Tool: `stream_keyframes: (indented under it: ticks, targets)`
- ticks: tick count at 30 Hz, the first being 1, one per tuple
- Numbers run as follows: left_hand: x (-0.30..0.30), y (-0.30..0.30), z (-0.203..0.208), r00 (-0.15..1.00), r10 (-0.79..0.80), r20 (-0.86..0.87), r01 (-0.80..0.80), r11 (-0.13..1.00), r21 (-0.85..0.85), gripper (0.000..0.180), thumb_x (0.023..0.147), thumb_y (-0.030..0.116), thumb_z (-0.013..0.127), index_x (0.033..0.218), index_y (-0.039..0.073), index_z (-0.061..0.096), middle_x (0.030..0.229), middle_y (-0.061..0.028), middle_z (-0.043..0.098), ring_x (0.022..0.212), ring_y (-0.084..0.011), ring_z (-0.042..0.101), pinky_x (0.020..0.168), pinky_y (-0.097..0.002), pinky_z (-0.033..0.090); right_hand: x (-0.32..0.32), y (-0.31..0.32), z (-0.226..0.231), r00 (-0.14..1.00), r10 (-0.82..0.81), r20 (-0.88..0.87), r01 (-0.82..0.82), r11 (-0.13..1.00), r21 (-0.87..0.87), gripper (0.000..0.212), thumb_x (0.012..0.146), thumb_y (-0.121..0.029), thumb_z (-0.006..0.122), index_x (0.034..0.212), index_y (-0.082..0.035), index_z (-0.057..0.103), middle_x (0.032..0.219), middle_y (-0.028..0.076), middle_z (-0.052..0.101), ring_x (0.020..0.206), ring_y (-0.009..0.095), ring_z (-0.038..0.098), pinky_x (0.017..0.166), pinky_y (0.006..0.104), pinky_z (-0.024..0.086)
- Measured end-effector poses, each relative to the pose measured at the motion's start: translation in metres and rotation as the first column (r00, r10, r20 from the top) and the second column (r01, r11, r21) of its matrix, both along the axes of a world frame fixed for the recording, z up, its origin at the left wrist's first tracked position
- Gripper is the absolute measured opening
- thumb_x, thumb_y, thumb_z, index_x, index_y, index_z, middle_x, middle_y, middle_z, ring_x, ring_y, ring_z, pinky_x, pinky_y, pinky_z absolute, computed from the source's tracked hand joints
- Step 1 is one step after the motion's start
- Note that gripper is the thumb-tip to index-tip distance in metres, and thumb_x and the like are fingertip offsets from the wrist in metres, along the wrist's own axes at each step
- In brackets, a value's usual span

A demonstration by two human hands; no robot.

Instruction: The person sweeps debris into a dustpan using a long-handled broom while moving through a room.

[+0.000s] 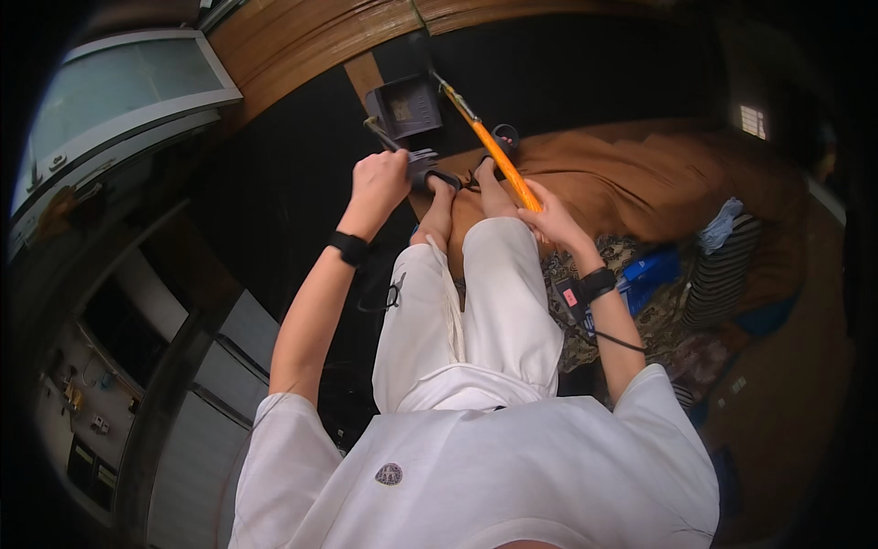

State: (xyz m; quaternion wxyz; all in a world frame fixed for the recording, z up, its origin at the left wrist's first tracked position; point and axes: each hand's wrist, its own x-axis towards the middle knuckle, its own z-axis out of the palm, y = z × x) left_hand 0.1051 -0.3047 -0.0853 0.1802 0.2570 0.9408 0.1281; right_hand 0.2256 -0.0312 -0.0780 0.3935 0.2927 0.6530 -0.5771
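Note:
My left hand (380, 188) is closed around a dark handle (382, 137) with a yellowish tip, beside a grey dustpan (428, 108) on the dark floor. Whether that handle joins the dustpan cannot be made out. Grey prongs (421, 156) stick out just right of this fist. Gripped in my right hand (549, 215) is an orange-handled broom (506, 163). Its shaft slants away to the upper left, past the dustpan's right side, and the dark far end blurs into the floor.
My feet in dark slippers (505, 137) stand just short of the dustpan. A brown cloth (622, 178) spreads to the right, with a blue bag (651, 267) and striped fabric (722, 279) nearer. Wooden boards (302, 46) run along the far side. A glass-fronted white cabinet (128, 82) stands far left.

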Motion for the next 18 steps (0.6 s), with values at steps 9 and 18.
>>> stream_keyframes:
  ticks: [9,18]
  targets:
    - [0.088,-0.113,0.096,0.926,0.362,0.106,-0.340,0.922,-0.185,0.017,0.073,0.019,0.064,0.078,0.006,0.053,0.064,-0.0148,0.057,0.064,-0.0349,0.057,0.053,-0.0416,0.043,-0.102,-0.004,-0.051,0.658,0.749,-0.070,-0.505,0.509,0.697,0.048,0.080,-0.018,0.051,0.126,-0.006,0.042,0.082,0.019,0.062,0.079,0.033,0.061,0.068,0.0405,0.049]
    - [0.136,-0.092,0.118,0.626,0.773,-0.101,-0.778,0.614,-0.133,0.030,0.078,0.029,0.066,0.067,0.005,0.052,0.047,-0.0109,0.045,0.042,-0.0265,0.044,0.044,-0.0338,0.035,-0.072,0.059,-0.065,0.237,0.970,0.055,-0.618,0.107,0.779,0.049,0.080,-0.010,0.048,0.128,-0.015,0.038,0.074,0.012,0.063,0.067,0.028,0.063,0.060,0.0380,0.050]
